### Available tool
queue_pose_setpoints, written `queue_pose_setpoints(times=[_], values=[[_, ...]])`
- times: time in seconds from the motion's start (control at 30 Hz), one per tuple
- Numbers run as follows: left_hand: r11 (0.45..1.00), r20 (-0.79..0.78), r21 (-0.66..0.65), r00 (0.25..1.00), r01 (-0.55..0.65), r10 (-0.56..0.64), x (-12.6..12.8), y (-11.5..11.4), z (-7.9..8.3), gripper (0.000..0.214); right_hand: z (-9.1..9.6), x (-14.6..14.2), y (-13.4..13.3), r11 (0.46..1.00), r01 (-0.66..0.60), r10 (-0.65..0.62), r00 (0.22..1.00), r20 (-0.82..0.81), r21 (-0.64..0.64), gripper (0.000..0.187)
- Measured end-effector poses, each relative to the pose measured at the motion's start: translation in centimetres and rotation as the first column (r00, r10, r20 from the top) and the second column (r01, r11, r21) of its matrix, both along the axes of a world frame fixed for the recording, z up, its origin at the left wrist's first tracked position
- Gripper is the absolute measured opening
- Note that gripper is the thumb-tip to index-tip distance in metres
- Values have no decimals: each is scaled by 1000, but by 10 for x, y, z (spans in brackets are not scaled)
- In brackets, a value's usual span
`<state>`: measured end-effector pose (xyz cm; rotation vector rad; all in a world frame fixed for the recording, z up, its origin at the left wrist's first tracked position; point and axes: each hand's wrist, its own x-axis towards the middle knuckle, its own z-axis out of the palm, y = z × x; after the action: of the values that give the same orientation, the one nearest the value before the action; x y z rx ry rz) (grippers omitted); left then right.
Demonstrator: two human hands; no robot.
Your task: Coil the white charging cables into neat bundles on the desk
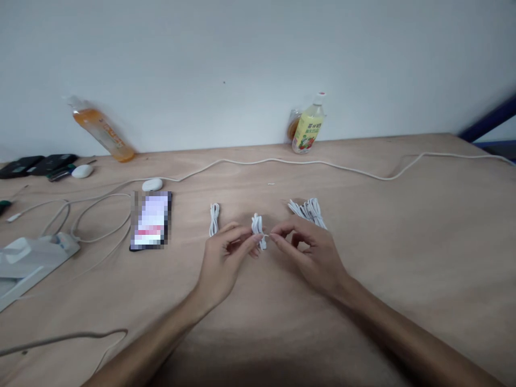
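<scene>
A small coiled white cable (257, 224) is pinched between the fingers of my left hand (226, 252), above the table. The fingertips of my right hand (308, 247) are pressed together on a thin light-coloured tie (266, 235) that comes off the coil. A white connector hangs at the coil's lower end. Beyond my left hand lies one folded white cable (214, 216), its near end close to my knuckles. A thicker bundle of white cables (312, 210) lies just behind my right hand, which hides part of it.
On the wooden table (403, 242), a phone (151, 220) and a white earbud case (152, 185) lie left. Farther left are a white power strip (36, 263) and loose cords. An orange bottle (102, 131) and a yellow bottle (308, 126) stand by the wall. A long white cord (274, 160) crosses behind.
</scene>
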<state>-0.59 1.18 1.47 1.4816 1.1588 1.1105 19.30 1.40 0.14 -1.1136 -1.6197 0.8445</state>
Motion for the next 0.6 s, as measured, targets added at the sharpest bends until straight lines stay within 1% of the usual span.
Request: queue_pose_setpoints(times=[0.07,0.13,0.2,0.27,0.37,0.47,0.53,0.6], values=[[1000,-4,-1,1000,15,-15,-1,2,0,22,1,2,2,990,-83,74,994,-78,-116,15],[1000,2,5,1000,27,-27,-1,3,1,22,1,4,4,957,-174,134,975,-178,-231,19],[999,20,2,999,36,-36,-1,4,3,22,-2,5,6,920,-229,146,953,-264,-318,22],[999,25,-13,999,46,-46,-1,4,5,22,-5,5,6,892,-249,128,940,-317,-378,24],[998,10,-23,998,61,-61,0,3,6,26,-8,4,6,864,-283,120,918,-377,-416,27],[996,13,-52,998,69,-68,0,3,3,29,-7,2,6,847,-329,132,891,-434,-418,29],[996,-3,-72,999,53,-54,-1,3,1,30,-5,2,6,844,-338,145,892,-429,-417,30],[998,-42,-61,999,19,-22,-1,3,0,29,-3,3,6,849,-327,157,906,-394,-414,31]])
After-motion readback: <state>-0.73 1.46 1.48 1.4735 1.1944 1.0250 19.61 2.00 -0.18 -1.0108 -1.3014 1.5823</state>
